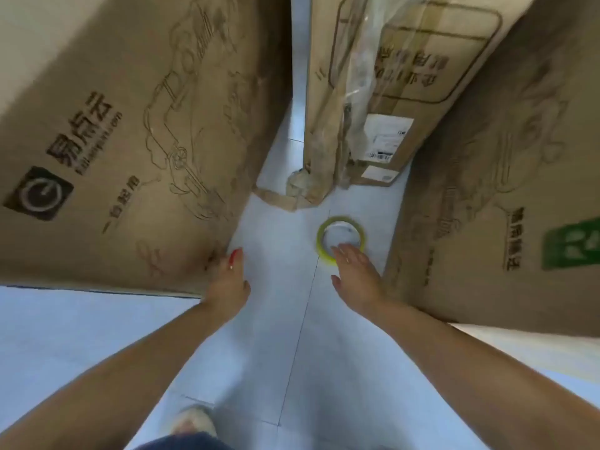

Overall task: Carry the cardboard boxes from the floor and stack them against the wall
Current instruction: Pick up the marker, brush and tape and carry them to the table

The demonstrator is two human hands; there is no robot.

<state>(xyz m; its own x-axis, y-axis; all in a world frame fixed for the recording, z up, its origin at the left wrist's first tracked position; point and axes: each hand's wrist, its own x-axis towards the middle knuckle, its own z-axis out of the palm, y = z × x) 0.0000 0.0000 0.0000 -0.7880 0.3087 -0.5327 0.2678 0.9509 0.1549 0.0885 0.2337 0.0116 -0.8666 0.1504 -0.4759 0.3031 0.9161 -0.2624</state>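
Head view looks straight down at the pale grey tiled floor (285, 336), both bare arms reaching forward; left hand (227, 280) sits at the lower corner of the big brown cardboard box with the car line drawing and black clock logo (130, 141), fingers (236, 256) with red nails touching that corner edge, though whether they are gripping or only resting there I cannot tell; right hand (355, 271) hangs loose above the floor, fingers spread and released, holding nothing, its tips just over the near rim of the yellow-green roll of tape (321, 237) lying flat on the tiles; to the right stands a second brown cardboard box with a green printed panel (506, 190), close beside the right wrist; between the two, further ahead, a tall narrow cardboard box wrapped in clear plastic with white shipping labels (406, 76) stands on the floor; a light shoe (191, 420) shows at the bottom edge
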